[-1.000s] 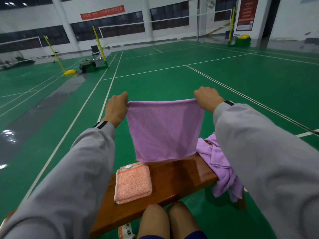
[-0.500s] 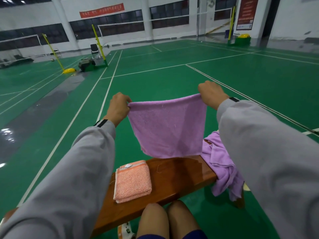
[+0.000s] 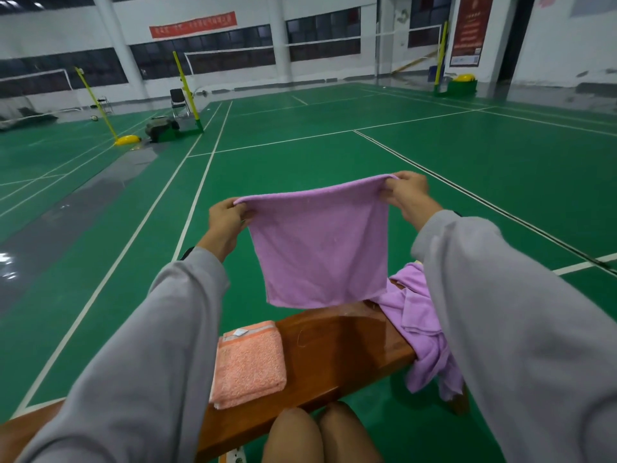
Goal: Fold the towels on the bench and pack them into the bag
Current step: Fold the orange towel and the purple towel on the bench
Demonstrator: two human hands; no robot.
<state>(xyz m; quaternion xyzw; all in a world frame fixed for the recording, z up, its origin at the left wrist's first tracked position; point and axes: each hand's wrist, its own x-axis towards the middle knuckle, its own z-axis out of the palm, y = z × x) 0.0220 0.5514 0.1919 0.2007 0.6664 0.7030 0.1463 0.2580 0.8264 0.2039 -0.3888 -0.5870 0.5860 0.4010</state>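
Head view: a lilac terry-cloth towel [image 3: 320, 248] hangs spread out in the centre of the frame. It is roughly square and nearly smooth, and its top edge slopes up toward the right. The left hand [image 3: 227, 225] pinches the towel's upper left corner between thumb and curled fingers. The right hand [image 3: 409, 195] pinches the upper right corner the same way, a little higher in the picture. Both arms are in grey sleeves.

The towel's lower edge hangs at the far edge of a glossy brown wooden bench [image 3: 337, 345] that crosses the lower part of the frame. Whether cloth touches wood there cannot be told.

On the bench, lower centre-left, lies a peach-coloured terry towel [image 3: 250, 362] folded into a neat rectangle, with a small white label at its far edge. At the bench's right end a second lilac cloth [image 3: 417, 315] lies crumpled, with part of it drooping over the end toward the green court floor [image 3: 434, 168]. Two bare knees [image 3: 320, 436] show at the bottom centre.
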